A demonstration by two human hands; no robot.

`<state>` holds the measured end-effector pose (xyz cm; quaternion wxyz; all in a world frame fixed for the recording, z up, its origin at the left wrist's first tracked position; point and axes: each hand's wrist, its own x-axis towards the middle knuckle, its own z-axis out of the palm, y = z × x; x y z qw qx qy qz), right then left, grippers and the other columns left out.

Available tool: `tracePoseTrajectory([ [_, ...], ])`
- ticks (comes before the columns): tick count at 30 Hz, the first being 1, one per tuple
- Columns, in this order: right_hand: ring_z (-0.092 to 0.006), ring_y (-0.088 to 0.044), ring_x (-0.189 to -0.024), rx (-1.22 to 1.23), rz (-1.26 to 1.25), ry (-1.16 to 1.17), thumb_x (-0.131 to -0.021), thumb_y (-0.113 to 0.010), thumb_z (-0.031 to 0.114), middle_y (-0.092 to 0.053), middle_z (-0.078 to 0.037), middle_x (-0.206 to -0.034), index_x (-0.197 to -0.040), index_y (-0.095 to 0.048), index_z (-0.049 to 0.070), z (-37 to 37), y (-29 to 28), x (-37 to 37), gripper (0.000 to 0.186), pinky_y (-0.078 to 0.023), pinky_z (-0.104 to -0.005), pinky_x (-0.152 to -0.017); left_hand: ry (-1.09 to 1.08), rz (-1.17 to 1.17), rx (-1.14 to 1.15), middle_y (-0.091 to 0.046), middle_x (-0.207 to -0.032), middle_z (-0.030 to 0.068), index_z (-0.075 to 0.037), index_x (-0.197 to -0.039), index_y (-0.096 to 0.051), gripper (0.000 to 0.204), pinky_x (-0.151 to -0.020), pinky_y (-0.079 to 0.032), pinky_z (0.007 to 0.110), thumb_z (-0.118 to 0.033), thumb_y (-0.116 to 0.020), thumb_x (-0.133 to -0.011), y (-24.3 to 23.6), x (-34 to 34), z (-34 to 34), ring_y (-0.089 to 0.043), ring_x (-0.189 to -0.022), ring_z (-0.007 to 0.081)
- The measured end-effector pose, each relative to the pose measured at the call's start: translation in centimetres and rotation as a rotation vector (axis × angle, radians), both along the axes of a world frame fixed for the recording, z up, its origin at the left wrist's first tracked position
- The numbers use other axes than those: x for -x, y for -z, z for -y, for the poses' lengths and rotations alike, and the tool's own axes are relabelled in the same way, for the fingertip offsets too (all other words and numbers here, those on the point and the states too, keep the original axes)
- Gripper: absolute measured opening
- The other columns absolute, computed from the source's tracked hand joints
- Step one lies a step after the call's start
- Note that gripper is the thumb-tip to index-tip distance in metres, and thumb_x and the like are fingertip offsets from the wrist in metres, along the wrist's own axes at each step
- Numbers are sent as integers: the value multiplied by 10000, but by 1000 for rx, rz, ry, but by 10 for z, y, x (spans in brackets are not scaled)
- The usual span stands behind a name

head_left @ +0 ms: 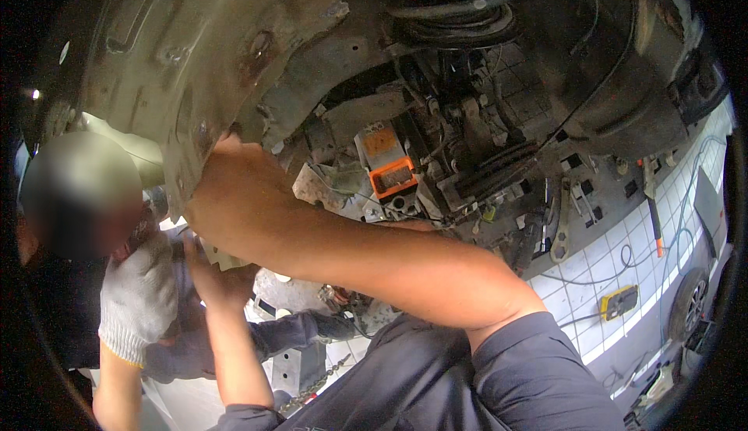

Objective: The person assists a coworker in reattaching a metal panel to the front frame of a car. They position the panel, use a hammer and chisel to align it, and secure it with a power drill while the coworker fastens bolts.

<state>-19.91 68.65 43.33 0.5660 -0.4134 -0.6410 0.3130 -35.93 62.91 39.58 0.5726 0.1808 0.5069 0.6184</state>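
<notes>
Head view puts you under a raised car, looking up into the wheel arch, and your right arm runs from the lower right of the frame diagonally up to the upper left, where your right hand (pixel 227 144) slips behind the edge of the grimy underbody panel (pixel 210 49); the panel hides its fingers, so you cannot tell whether they are spread or gripping. Reaching that far behind the edge suggests you are feeling for something on the hidden side rather than working by sight. Your left hand (pixel 212 269) sits at the lower left of the frame, raised on a bent forearm, fingers curled around a small pale piece (pixel 222 258) pressed up near the panel's lower edge; its exact shape is too hidden to name. Just left of it a co-worker's hand in a white knit glove (pixel 139 294) is lifted to the same edge, likely steadying the panel from the other side. The panel itself fills the upper left: dull metal-grey, caked in brown dirt, with dents and bolt holes. At the centre of the frame an orange-and-grey boxy part (pixel 389 167) sits among cables, and a coil spring (pixel 460 6) shows at the top. Far below at the right, a white tiled floor (pixel 592 263) carries a yellow tool (pixel 619 301).
</notes>
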Motion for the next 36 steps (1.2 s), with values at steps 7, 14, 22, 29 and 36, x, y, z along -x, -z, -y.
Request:
tracePoseTrajectory([
  [7, -422, -650, -810, 81, -17, -82, -719, -663, 243, -608, -302, -916, -881, -615, -88, 0, -12, -16, 371, -542, -452, -696, 25, -694, -606, -613, -1093, 200, 87, -1141, -537, 412, -942, -427, 428, -260, -436, -941, 19, -14, 44, -581, -1047, 302],
  [14, -436, -640, -819, -50, -145, -5, -731, -676, 306, -607, -303, -906, -845, -606, -100, -2, 1, -3, 428, -537, -458, -721, 334, 136, -212, -592, -1219, 165, -25, -1242, -525, 447, -999, -377, 444, -374, -430, -978, -22, -25, 40, -546, -1123, 297],
  [22, -425, -651, -793, -5, -76, 18, -745, -665, 316, -619, -286, -868, -860, -615, -91, 5, -3, -2, 426, -536, -466, -702, 143, 5, -188, -572, -1259, 92, -56, -1263, -507, 358, -995, -395, 419, -239, -473, -957, -5, -22, 30, -530, -1159, 265],
  [29, -395, -648, -692, -125, -94, 59, -738, -669, 308, -657, -206, -744, -804, -666, 9, -2, 4, 2, 306, -535, -463, -635, 25, -42, -232, -609, -1136, 74, -44, -1175, -543, 293, -869, -450, 395, -211, -474, -944, -1, -27, 21, -575, -1043, 206],
  [36, -393, -635, -628, -222, 162, 91, -733, -662, 344, -644, -208, -720, -849, -671, 16, 0, 10, -6, 348, -527, -472, -608, 82, -76, -262, -582, -1181, 62, -73, -1238, -513, 316, -925, -443, 426, -217, -461, -962, 4, -30, 26, -556, -1036, 203],
])
